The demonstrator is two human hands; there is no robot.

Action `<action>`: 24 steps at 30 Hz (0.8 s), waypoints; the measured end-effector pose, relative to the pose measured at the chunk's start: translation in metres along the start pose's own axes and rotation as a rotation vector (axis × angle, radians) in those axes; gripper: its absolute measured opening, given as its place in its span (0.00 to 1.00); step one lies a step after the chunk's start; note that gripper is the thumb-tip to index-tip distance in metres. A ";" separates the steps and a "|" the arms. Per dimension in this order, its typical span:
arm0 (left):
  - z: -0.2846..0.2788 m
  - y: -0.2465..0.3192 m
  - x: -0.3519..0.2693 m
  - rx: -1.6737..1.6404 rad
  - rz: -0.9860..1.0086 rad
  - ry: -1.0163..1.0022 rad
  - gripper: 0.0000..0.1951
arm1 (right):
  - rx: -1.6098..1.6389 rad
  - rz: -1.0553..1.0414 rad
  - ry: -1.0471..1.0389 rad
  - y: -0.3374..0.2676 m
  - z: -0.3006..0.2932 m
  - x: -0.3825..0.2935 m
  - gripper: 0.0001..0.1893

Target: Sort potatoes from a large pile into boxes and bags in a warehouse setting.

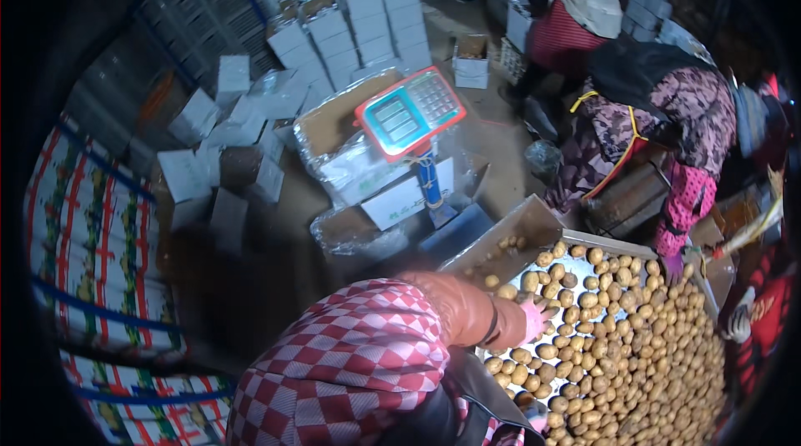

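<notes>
My left hand (534, 319), in a pink glove below an orange-brown oversleeve, reaches over the sorting table. Its fingers are spread beside several potatoes (566, 297), and no potato shows clearly inside its grasp. Lower down, only part of my right hand (537, 419) shows, also in a pink glove, by the near potatoes. My dark apron and the lower picture edge hide most of it, so its grip is unclear. Potatoes heap thickly on the right of the table, while its pale surface (579, 266) shows between them on the left.
A cardboard box (538, 221) with a few potatoes adjoins the table. Beyond it stands a scale with a red-framed display (410, 113) among white cartons. A co-worker's gloved hand (673, 267) touches the far potatoes; another gloved hand (740, 323) is at right. Printed cartons (94, 246) are stacked left.
</notes>
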State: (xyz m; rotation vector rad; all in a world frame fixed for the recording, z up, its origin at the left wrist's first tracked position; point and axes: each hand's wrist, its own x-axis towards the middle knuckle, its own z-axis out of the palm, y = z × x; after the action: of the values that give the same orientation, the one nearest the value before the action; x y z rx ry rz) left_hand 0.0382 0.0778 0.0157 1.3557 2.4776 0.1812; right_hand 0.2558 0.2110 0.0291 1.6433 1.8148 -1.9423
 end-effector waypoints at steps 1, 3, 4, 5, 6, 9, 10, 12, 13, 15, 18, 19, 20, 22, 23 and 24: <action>0.004 0.010 0.000 0.012 -0.032 -0.039 0.29 | -0.113 -0.023 -0.004 -0.001 -0.001 0.005 0.03; 0.005 0.024 0.005 0.057 -0.074 -0.128 0.29 | -0.301 -0.062 -0.032 -0.009 0.009 0.011 0.03; 0.004 0.027 0.005 0.070 -0.096 -0.155 0.28 | -0.208 -0.219 -0.133 0.000 0.014 0.026 0.06; 0.003 0.031 0.008 0.080 -0.110 -0.176 0.28 | -0.147 -0.274 -0.245 0.005 0.017 0.040 0.06; -0.001 0.036 0.015 0.098 -0.107 -0.192 0.28 | -0.141 -0.327 -0.271 0.041 0.003 0.099 0.07; 0.031 0.014 0.026 0.156 0.037 -0.127 0.23 | -0.184 -0.294 -0.274 0.027 0.012 0.077 0.16; 0.028 0.007 0.027 0.098 -0.019 -0.145 0.21 | -0.181 -0.262 -0.263 0.022 0.013 0.064 0.17; 0.025 -0.012 0.030 -0.029 -0.122 -0.147 0.19 | -0.193 -0.228 -0.289 0.014 0.022 0.045 0.18; 0.022 -0.015 0.036 -0.105 -0.129 -0.148 0.20 | -0.181 -0.212 -0.281 0.015 0.019 0.039 0.19; -0.020 -0.013 0.033 -0.099 -0.048 -0.264 0.25 | -0.149 -0.183 -0.250 0.016 0.017 0.031 0.20; -0.014 -0.024 0.039 -0.289 -0.145 -0.016 0.25 | -0.109 -0.173 -0.234 0.017 0.018 0.019 0.22; -0.017 -0.017 0.041 -0.277 -0.125 -0.029 0.25 | -0.099 -0.165 -0.228 0.018 0.019 0.016 0.23; -0.019 -0.004 0.043 -0.444 -0.091 -0.124 0.25 | -0.086 -0.159 -0.219 0.019 0.017 0.014 0.24; -0.052 0.045 0.025 -0.590 -0.007 -0.325 0.23 | -0.048 -0.152 -0.192 0.021 0.016 0.009 0.25; -0.064 0.069 0.015 -0.576 0.040 -0.426 0.22 | -0.037 -0.147 -0.181 0.019 0.017 0.007 0.26; -0.056 0.076 0.016 -0.436 0.259 -0.356 0.22 | -0.038 -0.137 -0.174 0.017 0.018 0.005 0.26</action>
State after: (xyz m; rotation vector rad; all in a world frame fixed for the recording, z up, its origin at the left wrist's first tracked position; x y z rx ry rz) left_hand 0.0728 0.1346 0.0845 1.3673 1.8346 0.4639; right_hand 0.2530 0.1952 0.0097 1.3244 1.9289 -2.0170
